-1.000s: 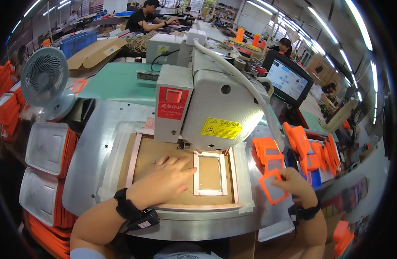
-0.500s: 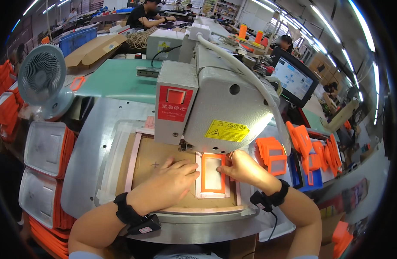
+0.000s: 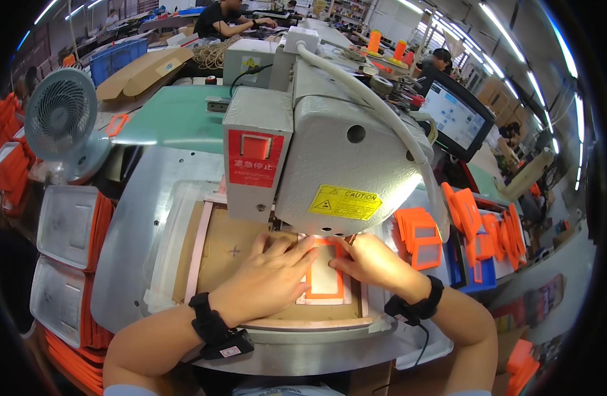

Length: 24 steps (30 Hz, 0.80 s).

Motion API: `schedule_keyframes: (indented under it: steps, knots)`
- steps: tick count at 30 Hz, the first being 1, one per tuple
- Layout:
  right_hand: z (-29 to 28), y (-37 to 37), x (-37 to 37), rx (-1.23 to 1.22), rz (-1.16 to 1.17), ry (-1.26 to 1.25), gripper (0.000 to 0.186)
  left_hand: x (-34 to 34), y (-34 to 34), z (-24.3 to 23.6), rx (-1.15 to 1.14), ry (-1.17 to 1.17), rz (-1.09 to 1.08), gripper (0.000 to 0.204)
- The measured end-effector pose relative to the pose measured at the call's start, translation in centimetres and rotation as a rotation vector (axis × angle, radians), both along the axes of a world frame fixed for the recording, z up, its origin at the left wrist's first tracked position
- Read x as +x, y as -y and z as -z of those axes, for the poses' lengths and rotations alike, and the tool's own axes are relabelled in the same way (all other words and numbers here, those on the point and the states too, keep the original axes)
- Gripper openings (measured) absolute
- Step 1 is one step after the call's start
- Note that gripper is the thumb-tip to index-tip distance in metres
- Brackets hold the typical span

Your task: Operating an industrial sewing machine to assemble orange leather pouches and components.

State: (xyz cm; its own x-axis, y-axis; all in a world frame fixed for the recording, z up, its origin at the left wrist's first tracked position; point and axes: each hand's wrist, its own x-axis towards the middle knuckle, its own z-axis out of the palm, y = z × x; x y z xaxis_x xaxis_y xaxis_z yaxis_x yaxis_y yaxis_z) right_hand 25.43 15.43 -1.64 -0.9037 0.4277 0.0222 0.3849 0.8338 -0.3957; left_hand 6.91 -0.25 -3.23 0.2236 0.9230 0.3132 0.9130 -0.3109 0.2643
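Note:
A rectangular orange frame (image 3: pixel 324 295) with a pale window lies on a white-and-pink holder (image 3: pixel 346 301) in a brown board (image 3: pixel 227 247), under the head of a grey sewing machine (image 3: pixel 343 152). My left hand (image 3: pixel 267 277) rests flat with fingers spread, its fingertips touching the frame's left and upper edge. From the other side, my right hand (image 3: pixel 376 261) lays its thumb and index fingertip, held apart, on the frame's right edge; its other fingers are partly hidden. The machine head covers the frame's far end. Both wrists wear black straps.
Stacked orange-edged trays (image 3: pixel 66 224) stand at left, near a fan (image 3: pixel 60 112). Beyond my right hand are orange frames (image 3: pixel 422 254) and a blue bin (image 3: pixel 478 284) holding more orange pieces. A screen (image 3: pixel 454 113) stands behind. Co-workers (image 3: pixel 227 20) sit farther back.
My left hand has moved right, its fingertips now over the frame's left edge. My right index finger has come toward the frame's upper right. The view has shifted slightly.

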Motion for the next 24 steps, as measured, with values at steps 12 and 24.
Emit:
schedule_keyframes:
  steps: [12, 24]
  knots:
    - [0.2, 0.2, 1.8, 0.106, -0.070, -0.158, 0.045, 0.4, -0.7, -0.1, 0.046, -0.008, -0.016, 0.052]
    - [0.1, -1.5, 1.7, 0.184, -0.275, -0.082, 0.040, 0.4, -0.3, -0.2, 0.000, -0.025, -0.020, 0.062]
